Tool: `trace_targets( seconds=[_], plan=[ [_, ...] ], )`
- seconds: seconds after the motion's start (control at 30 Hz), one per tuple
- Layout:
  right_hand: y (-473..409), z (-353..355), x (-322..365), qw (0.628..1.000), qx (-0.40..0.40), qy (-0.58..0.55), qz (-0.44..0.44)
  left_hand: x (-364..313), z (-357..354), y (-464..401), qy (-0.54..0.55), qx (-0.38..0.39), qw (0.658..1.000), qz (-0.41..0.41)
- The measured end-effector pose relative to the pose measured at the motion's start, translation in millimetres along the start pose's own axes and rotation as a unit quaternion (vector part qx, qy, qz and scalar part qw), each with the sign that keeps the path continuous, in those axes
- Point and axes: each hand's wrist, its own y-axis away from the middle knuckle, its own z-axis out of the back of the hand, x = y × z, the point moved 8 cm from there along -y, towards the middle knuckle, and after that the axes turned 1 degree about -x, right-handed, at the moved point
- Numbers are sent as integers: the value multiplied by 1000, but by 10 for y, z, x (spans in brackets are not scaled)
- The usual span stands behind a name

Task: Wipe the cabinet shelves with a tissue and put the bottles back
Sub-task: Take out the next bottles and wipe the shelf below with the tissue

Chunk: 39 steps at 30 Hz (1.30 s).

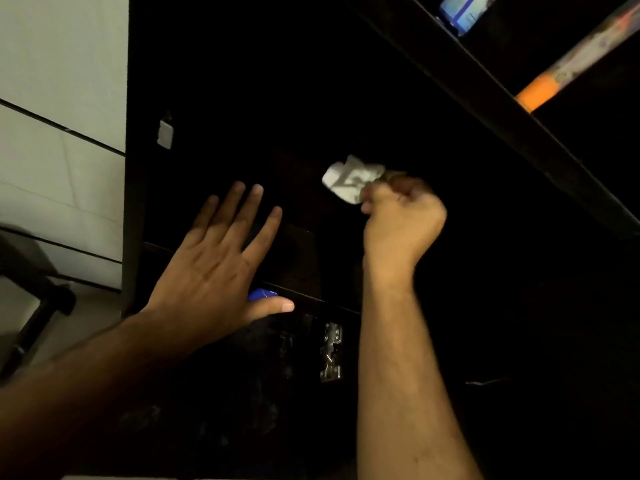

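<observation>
Our right hand (403, 216) clenches a crumpled tissue (349, 178) inside the dark cabinet (277, 81); our left hand (214, 271) lies flat, fingers spread, holding nothing.

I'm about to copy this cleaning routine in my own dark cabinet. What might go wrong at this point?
1. The right hand pinches only a small crumpled tissue, so knuckles may scrape the shelf and patches may be missed.
2. The cabinet interior is very dark, so dirt left behind is hard to see.
3. The left hand is spread flat just above a blue object at the shelf edge; a slip might knock it off.
</observation>
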Motion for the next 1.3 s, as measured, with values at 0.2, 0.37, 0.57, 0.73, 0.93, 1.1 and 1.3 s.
trace_targets(
  seconds=[0.2, 0.37, 0.57, 0.73, 0.93, 1.1, 1.3],
  plan=[
    [-323, 197, 538, 985, -28, -136, 105, -9, -4, -10, -20, 7, 1000, 1],
    [-108, 159, 91, 997, -39, -31, 50, -21, -28, -13, -33, 14, 999, -3],
    [279, 21, -649, 983, 59, 175, -14, -36, -57, -18, -49, 23, 999, 5],
    [176, 55, -597, 978, 73, 192, -36, -34, -68, -15, -57, 20, 998, 17],
    [-419, 472, 163, 989, -52, -134, 16, -17, -96, -10, -56, 22, 998, 21],
    [-509, 542, 229, 986, -94, -123, 57, -8, -89, -26, -49, 8, 998, 32],
    [-32, 403, -536, 999, -37, 12, 0, -19, -83, -23, -41, -14, 998, 36]
  ],
)
